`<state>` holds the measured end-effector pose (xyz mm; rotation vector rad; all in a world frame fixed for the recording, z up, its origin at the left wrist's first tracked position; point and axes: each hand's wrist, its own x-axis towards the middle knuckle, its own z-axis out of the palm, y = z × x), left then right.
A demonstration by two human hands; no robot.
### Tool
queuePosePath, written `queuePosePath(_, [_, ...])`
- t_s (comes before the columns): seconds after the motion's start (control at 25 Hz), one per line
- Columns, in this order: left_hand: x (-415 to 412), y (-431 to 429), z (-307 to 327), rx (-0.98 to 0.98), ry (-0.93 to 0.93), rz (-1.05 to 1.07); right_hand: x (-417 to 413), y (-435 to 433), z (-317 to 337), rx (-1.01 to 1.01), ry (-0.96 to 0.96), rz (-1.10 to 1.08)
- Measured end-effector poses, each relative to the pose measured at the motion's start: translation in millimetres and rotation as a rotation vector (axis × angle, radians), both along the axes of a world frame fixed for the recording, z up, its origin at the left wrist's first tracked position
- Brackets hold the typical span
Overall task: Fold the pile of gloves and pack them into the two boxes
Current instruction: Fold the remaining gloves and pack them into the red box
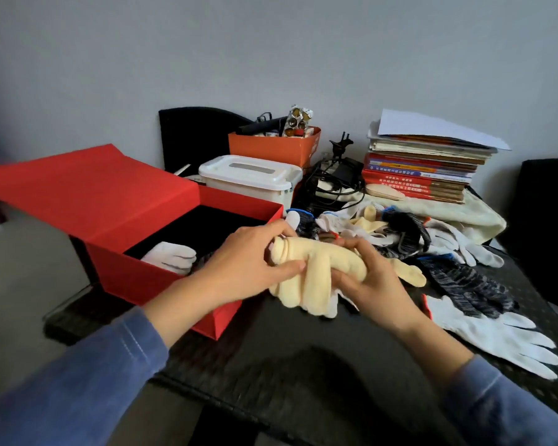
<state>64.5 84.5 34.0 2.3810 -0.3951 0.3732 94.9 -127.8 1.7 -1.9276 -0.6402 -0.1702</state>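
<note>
The red box [136,278] wall hides most of a white glove [171,255] inside (one end shows). Book stack [416,178] lettering is unreadably small; the blue sleeves [62,391] run off the bottom edge.

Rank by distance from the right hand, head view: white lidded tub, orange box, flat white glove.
1. Flat white glove, front right, just beside the right hand.
2. White lidded tub, back left.
3. Orange box, behind the tub, farthest.

Blue long sleeves [78,375] — pushed up, both forearms bare — no rings.
</note>
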Motion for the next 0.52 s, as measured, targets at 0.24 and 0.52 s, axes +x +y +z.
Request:
queuePosePath(0.24, [41.3, 111.9, 20.5, -0.254, 0.251, 0.163, 70.1, 125.2, 52.8, 0.068, -0.003, 0.077])
queuePosePath(0.52, [108.1, 163.5, 15.7, 0.104, 0.457, 0.49, 165.7, 234.0, 46.7, -0.664, -0.057, 0.05])
